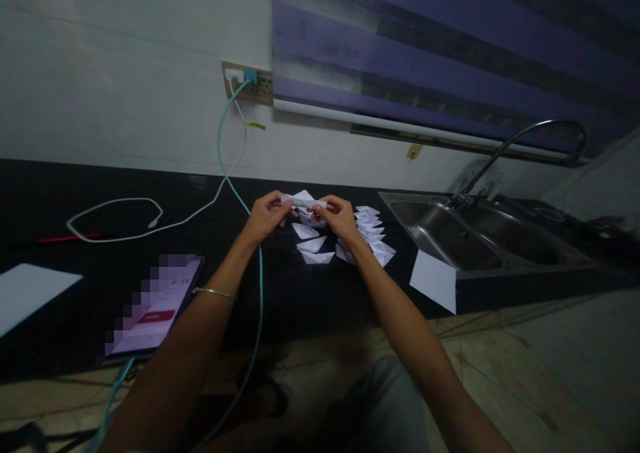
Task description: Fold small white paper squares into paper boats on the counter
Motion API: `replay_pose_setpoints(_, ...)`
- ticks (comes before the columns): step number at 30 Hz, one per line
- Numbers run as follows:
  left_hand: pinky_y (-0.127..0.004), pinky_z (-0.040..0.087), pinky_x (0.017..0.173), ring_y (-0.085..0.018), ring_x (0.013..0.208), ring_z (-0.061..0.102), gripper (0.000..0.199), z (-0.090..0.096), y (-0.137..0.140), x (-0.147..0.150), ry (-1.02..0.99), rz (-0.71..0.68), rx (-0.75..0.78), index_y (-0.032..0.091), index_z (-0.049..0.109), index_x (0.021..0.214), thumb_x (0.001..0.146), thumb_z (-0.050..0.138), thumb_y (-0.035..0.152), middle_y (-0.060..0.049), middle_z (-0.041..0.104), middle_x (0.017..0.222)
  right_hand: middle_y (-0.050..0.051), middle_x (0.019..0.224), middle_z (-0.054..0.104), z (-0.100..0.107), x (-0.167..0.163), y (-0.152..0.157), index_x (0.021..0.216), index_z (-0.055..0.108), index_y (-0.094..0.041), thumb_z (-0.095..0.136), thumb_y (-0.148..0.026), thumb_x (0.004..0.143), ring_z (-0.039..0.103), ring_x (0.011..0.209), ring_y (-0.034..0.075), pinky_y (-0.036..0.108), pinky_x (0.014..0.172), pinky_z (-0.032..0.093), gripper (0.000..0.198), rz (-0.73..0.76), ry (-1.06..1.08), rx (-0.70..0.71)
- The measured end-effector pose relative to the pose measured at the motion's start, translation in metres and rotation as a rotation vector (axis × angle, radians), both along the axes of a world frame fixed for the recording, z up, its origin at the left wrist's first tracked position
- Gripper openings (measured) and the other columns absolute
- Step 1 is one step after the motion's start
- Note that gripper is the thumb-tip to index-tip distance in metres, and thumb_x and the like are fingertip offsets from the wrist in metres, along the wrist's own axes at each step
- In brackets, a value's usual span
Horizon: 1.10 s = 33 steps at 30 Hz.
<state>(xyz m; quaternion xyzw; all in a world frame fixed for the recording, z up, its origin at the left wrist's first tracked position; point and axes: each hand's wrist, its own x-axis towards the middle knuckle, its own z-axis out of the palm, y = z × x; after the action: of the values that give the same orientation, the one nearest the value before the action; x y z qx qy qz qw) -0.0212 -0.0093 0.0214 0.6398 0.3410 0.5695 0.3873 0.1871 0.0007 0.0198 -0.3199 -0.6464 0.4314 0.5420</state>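
A folded white paper (303, 203) is stretched between my two hands above the dark counter. My left hand (270, 214) pinches its left end, and my right hand (339, 215) pinches the right end with the thumb on top. Just under and in front of my hands lie several folded paper boats (317, 257), some partly hidden by my fingers. Beside my right wrist more paper boats (370, 221) sit in a close row.
To the right are a flat sheet of paper (434, 281) and a steel double sink (425, 229) with a curved tap (493, 163). On the left lie a tablet (159, 313), another white sheet (35, 293) and a white cable (115, 201). A teal cable (261, 286) runs under my left arm.
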Motion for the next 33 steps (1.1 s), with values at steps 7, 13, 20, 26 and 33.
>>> replay_pose_setpoints(7,-0.018,0.036,0.037,-0.006,0.039,0.048,0.039,0.0,-0.003,0.005,-0.001,0.077,-0.007,0.018,0.052,0.076,0.079,0.067,0.054,-0.001,0.067,0.063,0.002,0.073,0.07,-0.004,-0.006,0.001,0.075,0.057,-0.02,0.074,-0.05,0.073,0.066,0.063,0.014,0.027,0.062,0.055,0.035,-0.059,-0.078,-0.032)
replay_pose_setpoints(13,-0.017,0.037,0.038,-0.006,0.04,0.048,0.03,-0.004,-0.002,0.006,-0.04,0.113,0.017,0.018,0.053,0.075,0.083,0.065,0.045,0.001,0.063,0.062,0.001,0.075,0.07,0.001,-0.016,-0.005,0.081,0.056,-0.02,0.073,-0.05,0.072,0.063,0.059,0.012,0.024,0.057,0.052,0.036,-0.029,-0.05,-0.055)
replay_pose_setpoints(20,-0.018,0.038,0.041,-0.008,0.043,0.052,0.03,0.0,-0.008,0.009,-0.027,0.003,-0.027,0.017,0.059,0.083,0.076,0.074,0.042,0.002,0.063,0.06,0.0,0.074,0.068,0.003,-0.019,-0.01,0.089,0.06,-0.022,0.071,-0.048,0.076,0.062,0.062,0.014,0.027,0.062,0.052,0.031,0.04,-0.055,0.004)
replay_pose_setpoints(26,-0.019,0.037,0.041,-0.008,0.043,0.049,0.033,0.009,-0.018,0.01,0.069,0.018,0.003,0.015,0.062,0.067,0.079,0.07,0.045,-0.001,0.062,0.056,0.003,0.086,0.07,0.004,-0.019,-0.011,0.091,0.07,-0.022,0.071,-0.05,0.077,0.064,0.078,0.018,0.028,0.067,0.052,0.032,0.013,-0.168,0.097)
replay_pose_setpoints(33,-0.018,0.039,0.043,-0.009,0.046,0.053,0.026,0.006,-0.015,0.011,0.101,0.027,0.02,0.014,0.067,0.084,0.081,0.069,0.04,0.0,0.062,0.058,0.002,0.077,0.069,0.002,-0.016,-0.007,0.083,0.072,-0.019,0.067,-0.05,0.08,0.059,0.067,0.015,0.025,0.06,0.046,0.031,-0.109,-0.263,0.156)
